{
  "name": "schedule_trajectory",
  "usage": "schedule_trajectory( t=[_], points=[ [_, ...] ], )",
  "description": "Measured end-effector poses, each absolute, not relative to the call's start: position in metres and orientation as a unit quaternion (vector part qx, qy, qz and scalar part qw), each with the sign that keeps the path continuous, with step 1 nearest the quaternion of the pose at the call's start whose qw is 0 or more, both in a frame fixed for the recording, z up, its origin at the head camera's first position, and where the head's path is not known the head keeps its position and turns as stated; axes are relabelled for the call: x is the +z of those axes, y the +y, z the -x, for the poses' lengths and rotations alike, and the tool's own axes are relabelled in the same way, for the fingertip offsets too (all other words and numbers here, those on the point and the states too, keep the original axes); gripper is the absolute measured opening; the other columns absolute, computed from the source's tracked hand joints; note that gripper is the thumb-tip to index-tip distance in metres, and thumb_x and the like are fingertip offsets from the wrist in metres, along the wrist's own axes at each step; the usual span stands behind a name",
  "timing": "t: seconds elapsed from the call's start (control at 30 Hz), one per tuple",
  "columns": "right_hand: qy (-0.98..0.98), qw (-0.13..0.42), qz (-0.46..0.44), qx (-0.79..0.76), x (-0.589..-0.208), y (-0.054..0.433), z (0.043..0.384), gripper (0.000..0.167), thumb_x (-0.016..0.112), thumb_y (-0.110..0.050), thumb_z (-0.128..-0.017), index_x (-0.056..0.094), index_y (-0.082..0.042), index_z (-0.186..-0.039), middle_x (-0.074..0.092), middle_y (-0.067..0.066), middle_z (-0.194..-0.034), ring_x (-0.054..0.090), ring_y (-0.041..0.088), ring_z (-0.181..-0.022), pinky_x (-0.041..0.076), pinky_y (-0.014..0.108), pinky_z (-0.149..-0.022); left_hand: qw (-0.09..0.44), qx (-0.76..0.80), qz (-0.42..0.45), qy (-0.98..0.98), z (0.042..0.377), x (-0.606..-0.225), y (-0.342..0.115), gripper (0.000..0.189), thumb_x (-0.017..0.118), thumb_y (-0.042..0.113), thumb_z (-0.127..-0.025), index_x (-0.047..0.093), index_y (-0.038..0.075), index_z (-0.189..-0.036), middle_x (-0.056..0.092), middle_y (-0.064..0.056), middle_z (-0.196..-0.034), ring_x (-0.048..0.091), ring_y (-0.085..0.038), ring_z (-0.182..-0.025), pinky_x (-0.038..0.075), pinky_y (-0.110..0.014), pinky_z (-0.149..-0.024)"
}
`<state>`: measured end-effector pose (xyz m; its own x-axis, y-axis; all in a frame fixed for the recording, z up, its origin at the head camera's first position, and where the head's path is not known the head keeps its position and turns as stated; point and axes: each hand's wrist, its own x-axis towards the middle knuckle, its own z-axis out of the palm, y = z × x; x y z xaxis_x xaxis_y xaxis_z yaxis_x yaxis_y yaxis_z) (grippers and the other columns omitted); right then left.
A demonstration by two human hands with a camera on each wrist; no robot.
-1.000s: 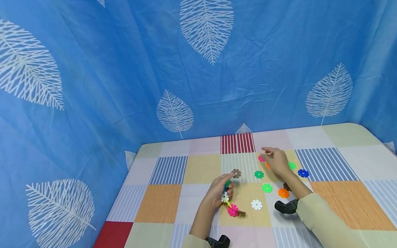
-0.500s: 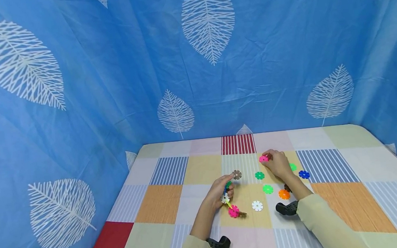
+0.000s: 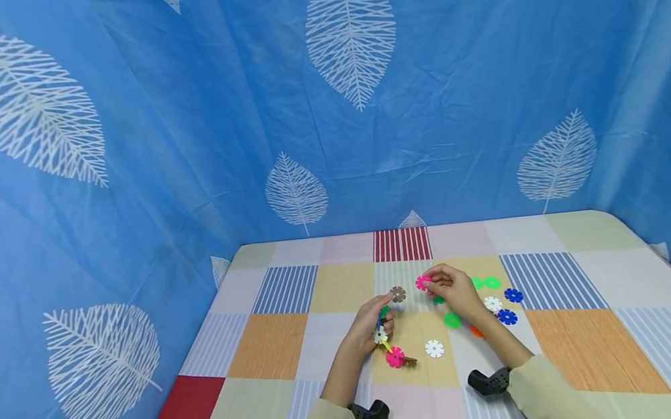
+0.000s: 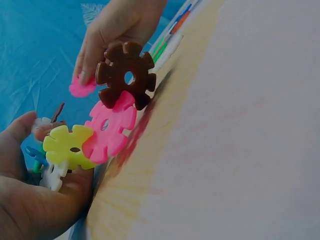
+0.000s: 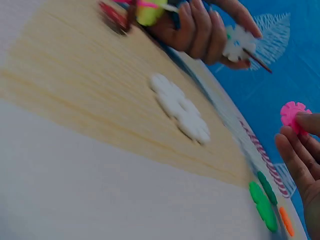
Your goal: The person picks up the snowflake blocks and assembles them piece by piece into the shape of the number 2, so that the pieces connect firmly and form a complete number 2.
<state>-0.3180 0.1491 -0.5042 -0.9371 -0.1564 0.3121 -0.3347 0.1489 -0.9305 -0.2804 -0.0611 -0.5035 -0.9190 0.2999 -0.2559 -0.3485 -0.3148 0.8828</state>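
Note:
My left hand (image 3: 366,326) holds a chain of notched plastic flower discs slotted together. From its lower end hang a brown disc (image 4: 120,62), a pink disc (image 4: 111,132) and a yellow disc (image 4: 62,145); a white disc (image 4: 52,179) sits by the palm. Another brown disc (image 3: 399,294) sticks out at the fingertips, joined to a white disc (image 5: 236,49). The fingers partly hide the chain's middle. To the right, my right hand (image 3: 457,292) pinches a single pink disc (image 3: 422,283) between thumb and fingers, apart from the chain.
Loose discs lie on the patchwork cloth: a white one (image 3: 434,348) in front, a bright green one (image 3: 452,320), and a dark green one (image 3: 438,299) under the right hand. Blue discs (image 3: 507,317) and a white disc (image 3: 493,303) lie right of the forearm, which half covers an orange disc (image 3: 476,331).
My right hand has picked up the pink disc from the cloth and brought it left and nearer, towards the left hand. More loose discs show beside the right forearm. The left hand stays in place.

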Motion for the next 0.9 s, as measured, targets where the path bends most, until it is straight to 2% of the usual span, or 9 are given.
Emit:
schedule_trajectory(
  t=[0.13, 0.3, 0.47, 0.9],
  points=[
    [-0.704, 0.025, -0.179, 0.687, -0.503, 0.138, 0.307, 0.023, 0.062, 0.003, -0.084, 0.053, 0.014, -0.102, 0.061, 0.022, -0.082, 0.065, 0.027, -0.067, 0.055, 0.039, -0.064, 0.194, 0.813, 0.019, 0.549, 0.281, -0.504, -0.062, 0.025, 0.058, 0.032, -0.09, 0.047, 0.009, -0.093, 0.04, 0.004, -0.059, 0.035, -0.002, -0.043, 0.032, -0.013, -0.039],
    [-0.689, 0.0, -0.177, 0.703, -0.508, 0.132, 0.3, 0.023, 0.063, 0.003, -0.084, 0.051, 0.015, -0.101, 0.061, 0.022, -0.084, 0.066, 0.025, -0.07, 0.055, 0.039, -0.067, 0.201, 0.809, 0.009, 0.552, 0.281, -0.504, -0.062, 0.028, 0.059, 0.033, -0.089, 0.045, 0.009, -0.091, 0.04, 0.004, -0.06, 0.035, -0.003, -0.044, 0.032, -0.014, -0.04],
    [-0.684, 0.009, -0.188, 0.705, -0.512, 0.133, 0.298, 0.024, 0.064, 0.0, -0.084, 0.052, 0.015, -0.099, 0.061, 0.024, -0.086, 0.066, 0.025, -0.072, 0.055, 0.039, -0.068, 0.201, 0.808, 0.006, 0.554, 0.281, -0.504, -0.062, 0.028, 0.058, 0.033, -0.09, 0.045, 0.008, -0.091, 0.04, 0.003, -0.06, 0.035, -0.003, -0.044, 0.032, -0.014, -0.041],
    [-0.71, 0.048, -0.191, 0.676, -0.513, 0.133, 0.296, 0.02, 0.067, -0.004, -0.082, 0.061, 0.009, -0.096, 0.064, 0.021, -0.087, 0.065, 0.015, -0.074, 0.055, 0.034, -0.068, 0.201, 0.806, -0.004, 0.556, 0.28, -0.502, -0.061, 0.025, 0.056, 0.032, -0.092, 0.045, 0.01, -0.089, 0.039, 0.004, -0.061, 0.035, -0.003, -0.044, 0.032, -0.014, -0.04]
  ],
)
